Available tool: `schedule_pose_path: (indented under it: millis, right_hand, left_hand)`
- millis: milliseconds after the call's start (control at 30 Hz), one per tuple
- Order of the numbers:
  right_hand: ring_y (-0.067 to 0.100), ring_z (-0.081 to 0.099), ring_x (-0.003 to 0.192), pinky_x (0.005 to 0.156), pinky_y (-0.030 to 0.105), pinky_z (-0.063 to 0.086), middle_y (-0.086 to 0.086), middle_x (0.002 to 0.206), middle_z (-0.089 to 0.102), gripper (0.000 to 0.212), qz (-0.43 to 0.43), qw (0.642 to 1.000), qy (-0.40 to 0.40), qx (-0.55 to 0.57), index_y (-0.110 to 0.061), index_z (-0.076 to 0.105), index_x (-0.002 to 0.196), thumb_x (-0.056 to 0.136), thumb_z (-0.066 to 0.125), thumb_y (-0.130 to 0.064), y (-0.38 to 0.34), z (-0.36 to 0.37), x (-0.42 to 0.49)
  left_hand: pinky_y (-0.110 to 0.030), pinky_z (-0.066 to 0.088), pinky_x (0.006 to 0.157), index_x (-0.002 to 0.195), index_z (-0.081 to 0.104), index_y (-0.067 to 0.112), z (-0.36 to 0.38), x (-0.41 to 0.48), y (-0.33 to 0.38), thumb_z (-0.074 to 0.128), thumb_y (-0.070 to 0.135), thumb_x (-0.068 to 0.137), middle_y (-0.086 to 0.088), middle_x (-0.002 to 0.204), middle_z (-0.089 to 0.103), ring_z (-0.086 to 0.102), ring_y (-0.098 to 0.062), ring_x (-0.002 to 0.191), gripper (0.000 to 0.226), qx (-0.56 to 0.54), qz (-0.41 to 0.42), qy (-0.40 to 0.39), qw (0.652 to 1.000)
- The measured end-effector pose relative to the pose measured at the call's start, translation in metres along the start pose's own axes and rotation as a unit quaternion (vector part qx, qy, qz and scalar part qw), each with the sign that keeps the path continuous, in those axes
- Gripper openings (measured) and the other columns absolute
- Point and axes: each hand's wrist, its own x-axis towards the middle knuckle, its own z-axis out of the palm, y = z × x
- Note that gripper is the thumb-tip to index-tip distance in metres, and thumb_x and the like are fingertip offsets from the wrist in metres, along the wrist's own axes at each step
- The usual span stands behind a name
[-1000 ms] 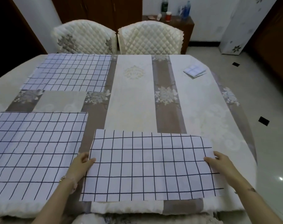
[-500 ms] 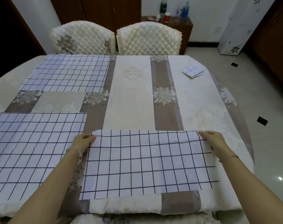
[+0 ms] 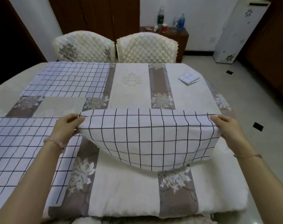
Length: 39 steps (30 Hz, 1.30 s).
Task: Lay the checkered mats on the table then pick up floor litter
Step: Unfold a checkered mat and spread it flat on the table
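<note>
A white checkered mat (image 3: 147, 136) hangs lifted above the near right part of the table (image 3: 131, 188), its lower edge sagging. My left hand (image 3: 67, 127) pinches its far left corner and my right hand (image 3: 227, 128) grips its far right corner. Two more checkered mats lie flat: one at the near left (image 3: 21, 152), one at the far left (image 3: 68, 80). A folded checkered mat (image 3: 189, 78) rests at the far right of the table.
Two quilted cream chairs (image 3: 84, 46) (image 3: 147, 46) stand at the table's far side. Behind them is a wooden sideboard (image 3: 179, 33) with bottles and a cup. A white floral cabinet (image 3: 234, 33) stands at the right. Small dark pieces (image 3: 258, 126) (image 3: 228, 72) mark the tiled floor.
Both hands slid from the mat's near sides to its far corners, gripped them, and lifted the mat off the table. The camera has moved closer.
</note>
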Motion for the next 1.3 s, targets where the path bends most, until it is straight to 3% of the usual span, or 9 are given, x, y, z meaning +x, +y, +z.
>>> schedule_pose_path:
  millis: [100, 300, 400, 467, 633, 800, 933, 1133, 1300]
  right_hand:
    - [0.024, 0.061, 0.078, 0.068, 0.030, 0.048, 0.013, 0.086, 0.067, 0.018, 0.039, 0.999, -0.022, -0.009, -0.002, 0.070, 0.099, 0.086, 0.064, -0.013, 0.026, -0.001, -0.020]
    - [0.014, 0.063, 0.062, 0.056, 0.022, 0.046, 0.005, 0.070, 0.068, 0.012, 0.132, 0.986, -0.052, -0.086, -0.011, 0.067, 0.075, 0.087, 0.065, -0.013, 0.089, 0.001, -0.047]
    - [0.002, 0.050, 0.032, 0.034, 0.012, 0.037, -0.007, 0.040, 0.057, 0.024, 0.160, 0.981, -0.056, -0.095, -0.009, 0.062, 0.064, 0.088, 0.062, -0.010, 0.106, 0.004, -0.048]
    - [0.001, 0.050, 0.030, 0.032, 0.010, 0.035, -0.008, 0.038, 0.058, 0.020, 0.160, 0.981, -0.046, -0.105, -0.007, 0.064, 0.067, 0.088, 0.063, -0.009, 0.112, 0.006, -0.046]
    - [0.013, 0.058, 0.057, 0.050, 0.022, 0.043, -0.001, 0.066, 0.065, 0.012, 0.145, 0.980, -0.023, -0.136, -0.005, 0.071, 0.091, 0.086, 0.066, -0.014, 0.114, 0.012, -0.030]
    - [0.024, 0.060, 0.077, 0.073, 0.032, 0.047, 0.004, 0.080, 0.067, 0.011, 0.125, 0.979, 0.003, -0.160, -0.009, 0.072, 0.085, 0.085, 0.065, -0.018, 0.112, 0.021, -0.008]
    - [0.029, 0.061, 0.087, 0.084, 0.042, 0.051, 0.008, 0.091, 0.069, 0.012, 0.118, 0.976, 0.034, -0.180, -0.013, 0.070, 0.089, 0.086, 0.063, -0.023, 0.103, 0.025, 0.009]
    - [0.026, 0.060, 0.094, 0.087, 0.038, 0.049, 0.005, 0.094, 0.067, 0.016, 0.098, 0.976, 0.066, -0.182, -0.012, 0.070, 0.096, 0.087, 0.064, -0.025, 0.094, 0.033, 0.025]
    - [0.025, 0.059, 0.089, 0.081, 0.036, 0.049, 0.004, 0.093, 0.067, 0.019, 0.102, 0.978, 0.067, -0.167, -0.012, 0.068, 0.095, 0.088, 0.062, -0.029, 0.098, 0.031, 0.025]
  left_hand:
    - [-0.019, 0.054, 0.055, 0.105, 0.060, 0.000, -0.007, -0.019, -0.027, 0.057, 0.006, 0.090, -0.012, 0.089, 0.061, 0.056, -0.019, 0.077, 0.017, 0.023, -0.064, -0.026, 0.997]
    - [-0.036, 0.042, 0.084, 0.092, 0.066, 0.002, -0.010, -0.046, -0.100, 0.062, 0.012, 0.088, -0.015, 0.095, 0.062, 0.054, -0.026, 0.091, 0.011, 0.142, -0.154, -0.051, 0.976]
    - [-0.032, 0.041, 0.079, 0.088, 0.066, 0.005, -0.009, -0.048, -0.119, 0.064, 0.013, 0.086, -0.014, 0.095, 0.062, 0.054, -0.021, 0.082, 0.009, 0.164, -0.171, -0.044, 0.971]
    - [-0.031, 0.040, 0.078, 0.091, 0.066, 0.006, -0.009, -0.045, -0.127, 0.065, 0.014, 0.086, -0.012, 0.094, 0.061, 0.054, -0.020, 0.081, 0.010, 0.176, -0.171, -0.032, 0.969]
    - [-0.034, 0.039, 0.087, 0.105, 0.063, 0.004, -0.003, -0.031, -0.129, 0.067, 0.015, 0.084, -0.011, 0.103, 0.062, 0.053, -0.025, 0.097, 0.024, 0.173, -0.169, 0.002, 0.970]
    - [-0.032, 0.043, 0.084, 0.102, 0.066, -0.001, 0.010, -0.003, -0.117, 0.071, 0.011, 0.080, -0.019, 0.109, 0.065, 0.056, -0.027, 0.090, 0.026, 0.164, -0.163, 0.018, 0.973]
    - [-0.042, 0.046, 0.099, 0.109, 0.064, -0.002, 0.023, 0.024, -0.107, 0.073, 0.010, 0.078, -0.020, 0.116, 0.062, 0.058, -0.035, 0.107, 0.035, 0.136, -0.165, 0.037, 0.976]
    - [-0.029, 0.041, 0.084, 0.090, 0.064, 0.008, 0.043, 0.052, -0.103, 0.075, 0.013, 0.076, -0.009, 0.095, 0.060, 0.055, -0.025, 0.094, 0.019, 0.147, -0.133, 0.074, 0.977]
    - [-0.036, 0.050, 0.083, 0.102, 0.066, 0.006, 0.040, 0.054, -0.103, 0.072, 0.018, 0.079, -0.011, 0.096, 0.065, 0.059, -0.026, 0.089, 0.026, 0.120, -0.127, 0.075, 0.982]
